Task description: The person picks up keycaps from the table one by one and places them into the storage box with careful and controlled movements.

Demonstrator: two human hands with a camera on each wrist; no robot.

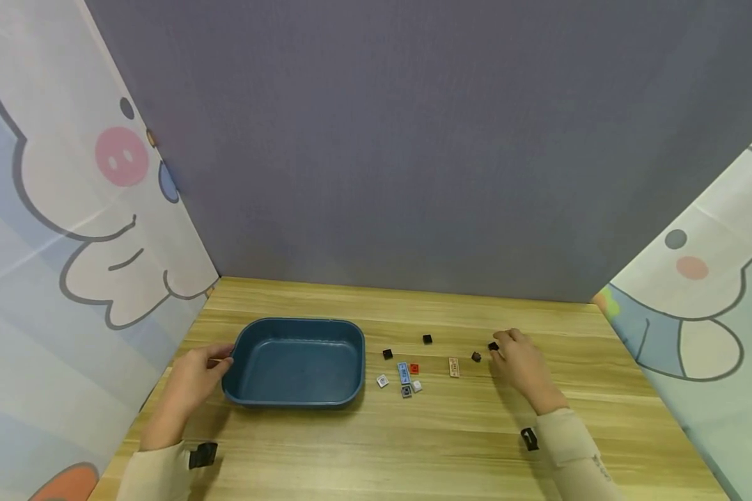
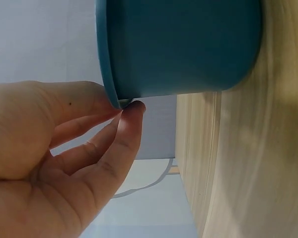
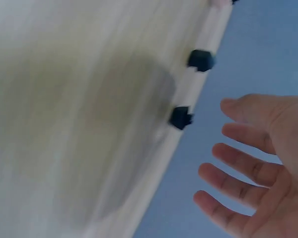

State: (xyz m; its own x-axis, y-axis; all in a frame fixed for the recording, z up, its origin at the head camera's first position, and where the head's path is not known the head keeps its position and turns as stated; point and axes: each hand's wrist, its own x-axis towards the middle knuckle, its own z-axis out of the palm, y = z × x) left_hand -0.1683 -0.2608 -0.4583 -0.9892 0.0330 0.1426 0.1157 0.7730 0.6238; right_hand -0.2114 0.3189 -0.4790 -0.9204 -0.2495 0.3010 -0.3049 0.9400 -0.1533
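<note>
My left hand (image 1: pixel 194 379) pinches the left rim of a dark blue plastic tray (image 1: pixel 293 403); in the left wrist view, thumb and fingers (image 2: pixel 129 130) meet at its edge. My right hand (image 1: pixel 521 367) is beside a black keycap (image 1: pixel 493 346) at the right. In the right wrist view its fingers are spread and hold nothing, apart from two black keycaps on the table, one nearer (image 3: pixel 181 118) and one farther (image 3: pixel 201 60). Another dark keycap (image 1: pixel 476 356) lies just left of the hand. The tray stands upright with nothing visible inside.
Between tray and right hand lie a long blue keycap (image 1: pixel 404 373), a red one (image 1: pixel 414 369), a long beige one (image 1: pixel 454 367), white ones (image 1: pixel 382 380), a grey one (image 1: pixel 406 392) and black ones (image 1: pixel 427 339). A grey panel (image 1: pixel 376 153) rises behind the wooden table (image 1: pixel 363 452).
</note>
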